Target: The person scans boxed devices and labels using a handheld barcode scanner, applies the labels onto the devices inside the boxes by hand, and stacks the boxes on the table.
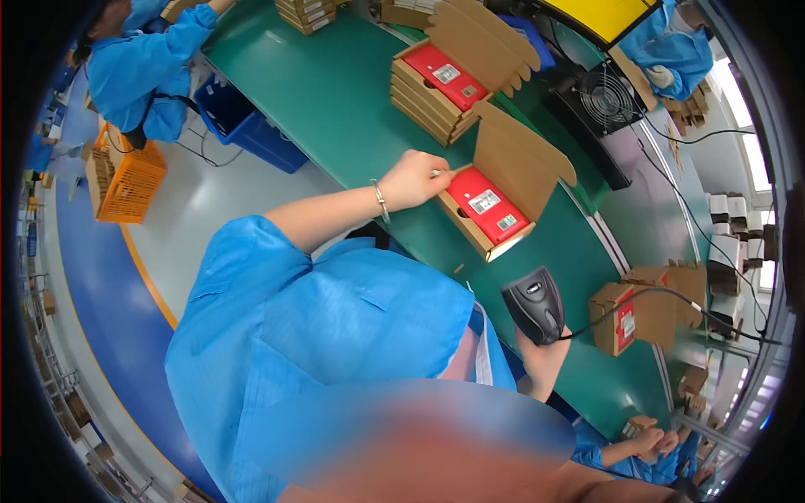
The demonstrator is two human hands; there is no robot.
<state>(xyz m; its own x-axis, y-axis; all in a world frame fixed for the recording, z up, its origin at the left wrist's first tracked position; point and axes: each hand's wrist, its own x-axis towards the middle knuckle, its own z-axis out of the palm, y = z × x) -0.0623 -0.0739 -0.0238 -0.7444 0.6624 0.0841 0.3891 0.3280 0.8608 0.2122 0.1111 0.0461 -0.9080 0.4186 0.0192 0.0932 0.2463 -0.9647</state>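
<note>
My left hand is closed at the left end of an open cardboard box, its fingers pinching the box's edge. Inside that box lies a flat red package with white barcode labels, and the box's lid stands up behind. My right hand is wrapped round a black barcode scanner, held low near the table's front edge, right of the box. A cable runs from the scanner to the right. Part of my right hand is hidden behind the scanner.
Farther back on the green table is a stack of cardboard boxes, the top one open with a red package. A black fan stands behind. Another open box is at right. Co-workers in blue are nearby; a blue bin stands beside the table.
</note>
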